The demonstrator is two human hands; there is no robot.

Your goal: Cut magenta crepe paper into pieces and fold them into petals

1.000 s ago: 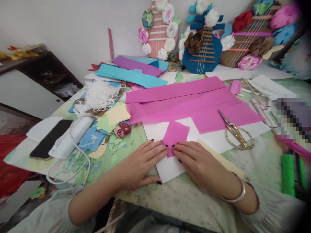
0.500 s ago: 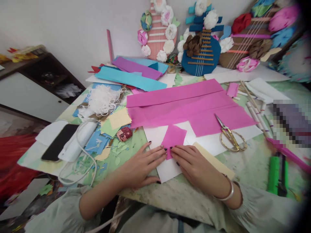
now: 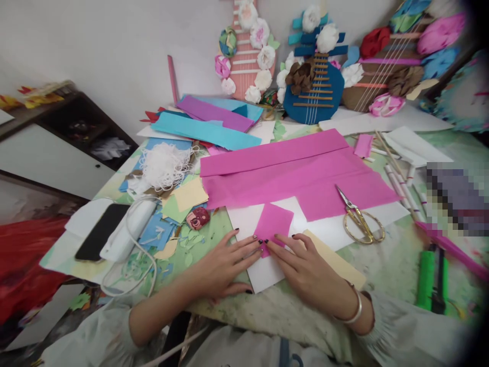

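Note:
A small piece of magenta crepe paper point(image 3: 274, 221) lies on a white sheet point(image 3: 239, 215) in front of me. My left hand point(image 3: 225, 265) rests flat from the left, its fingers stretched out and their tips on the piece's lower left edge. From the right, my right hand point(image 3: 305, 262) reaches in with fingers spread, the index fingertip touching the lower part of the piece. The two hands' fingertips almost meet there. Above lies a large magenta crepe sheet point(image 3: 267, 186) with a folded strip along its top. Gold-handled scissors point(image 3: 359, 219) lie partly on its right side.
To the left are a black phone point(image 3: 101, 232), a white power strip point(image 3: 126, 232) with its cord, paper scraps and a heap of white string point(image 3: 166, 164). A green cutter point(image 3: 428, 278) lies at right. Paper-flower instrument models point(image 3: 315, 94) stand against the wall.
My right hand's fingers have spread and the index finger has slid slightly left toward the left fingertips. More of the small magenta piece shows. My left hand stays almost in place; the view shifts slightly.

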